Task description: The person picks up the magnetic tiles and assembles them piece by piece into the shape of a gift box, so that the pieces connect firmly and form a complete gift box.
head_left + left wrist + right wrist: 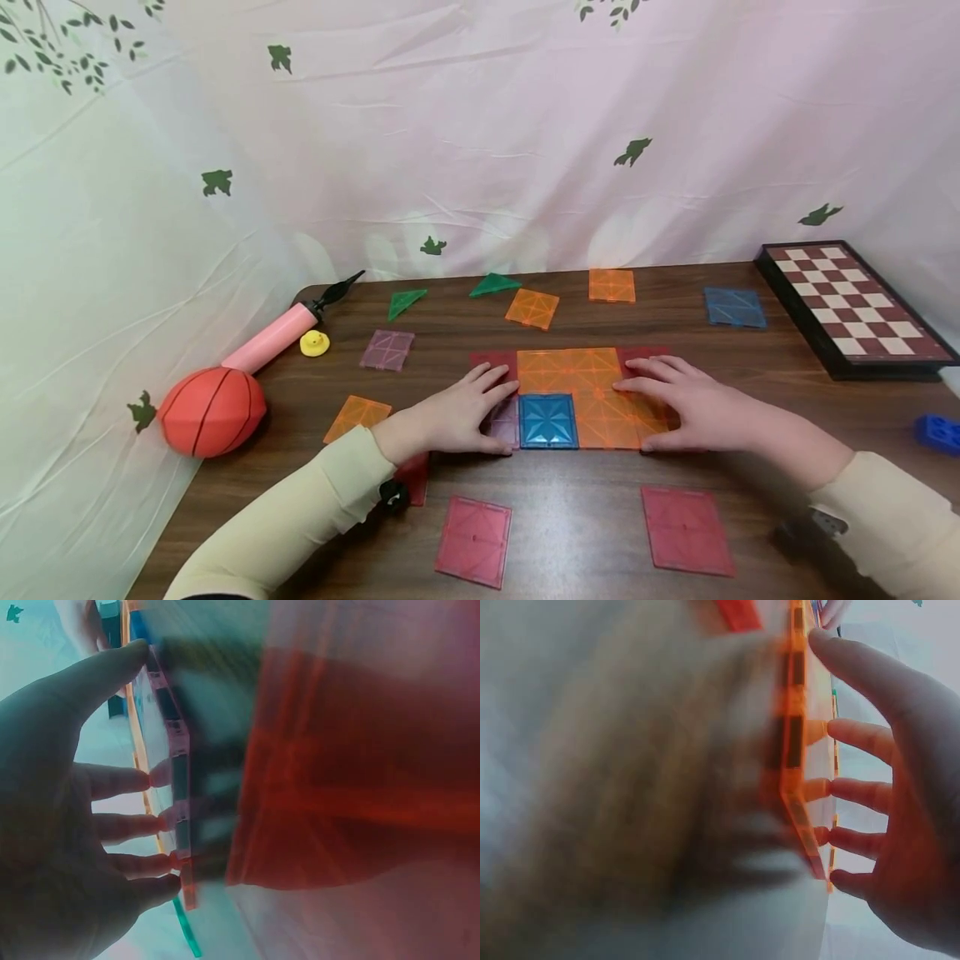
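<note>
Translucent magnetic tiles lie edge to edge in a flat two-row panel in the middle of the table. A blue tile (547, 421) sits in its near row, with a purple tile (504, 425) left of it and several orange tiles (592, 371) behind and to the right. Red tiles (491, 360) form the far corners, partly covered by fingers. My left hand (457, 417) rests spread fingertips on the panel's left end, its thumb by the near edge. At the right end, my right hand (697, 406) touches the orange tiles (796, 720) with spread fingers and thumb.
Loose red tiles (474, 542) lie in front. Orange tiles (532, 308), green triangles (495, 284) and a blue tile (735, 307) lie behind. At left are a red ball (212, 412), pink pump (273, 335) and yellow duck (314, 342); at right, a chessboard (862, 300) and blue block (939, 433).
</note>
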Tool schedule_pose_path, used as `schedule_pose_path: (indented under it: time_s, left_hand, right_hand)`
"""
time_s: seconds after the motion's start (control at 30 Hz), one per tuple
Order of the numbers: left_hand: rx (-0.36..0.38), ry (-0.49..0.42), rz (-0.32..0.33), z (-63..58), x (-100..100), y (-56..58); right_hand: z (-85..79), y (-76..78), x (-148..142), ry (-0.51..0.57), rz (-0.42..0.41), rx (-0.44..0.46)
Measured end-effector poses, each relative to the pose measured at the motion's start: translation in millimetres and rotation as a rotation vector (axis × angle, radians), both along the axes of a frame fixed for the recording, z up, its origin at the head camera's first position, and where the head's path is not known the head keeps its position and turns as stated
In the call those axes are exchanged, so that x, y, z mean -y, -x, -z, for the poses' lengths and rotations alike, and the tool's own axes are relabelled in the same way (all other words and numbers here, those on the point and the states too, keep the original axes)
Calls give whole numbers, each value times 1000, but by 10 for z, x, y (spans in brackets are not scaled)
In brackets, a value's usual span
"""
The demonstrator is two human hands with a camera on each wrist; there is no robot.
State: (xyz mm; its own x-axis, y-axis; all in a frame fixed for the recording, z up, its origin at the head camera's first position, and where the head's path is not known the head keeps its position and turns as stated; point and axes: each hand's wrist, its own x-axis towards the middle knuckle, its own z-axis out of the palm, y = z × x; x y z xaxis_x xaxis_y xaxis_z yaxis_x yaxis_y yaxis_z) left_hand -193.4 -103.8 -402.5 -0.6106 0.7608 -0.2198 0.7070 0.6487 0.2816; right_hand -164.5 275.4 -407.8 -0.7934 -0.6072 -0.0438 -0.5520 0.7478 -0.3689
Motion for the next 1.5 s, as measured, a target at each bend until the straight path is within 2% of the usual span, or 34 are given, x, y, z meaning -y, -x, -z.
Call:
schedule_pose_path:
  time_s: [0.17,0.4,0.6,0.8,0.9,1.03,1.5]
  left_hand:
    - [-11,24,3,-32,-9,5]
    - [-33,32,14,-28,-8,-11]
    - [-47,45,6,-11,-17,-15]
    - [-53,43,10,-24,-9,-16]
    - [-56,39,15,-22,-6,-10]
    - [-56,38,17,-17,-9,1]
    - [-63,34,26,-4,-8,11]
  right_hand:
    - [-83,220,10,40,16,9]
    - [-195,701,51,23,160,44]
    - [-120,1112,41,-26,194,17]
    - [10,1359,84,-49,197,-9]
    - [61,1397,111,-58,185,-9]
    - [79,1368,145,-59,156,-30]
    - [18,932,297,-25,8,-42]
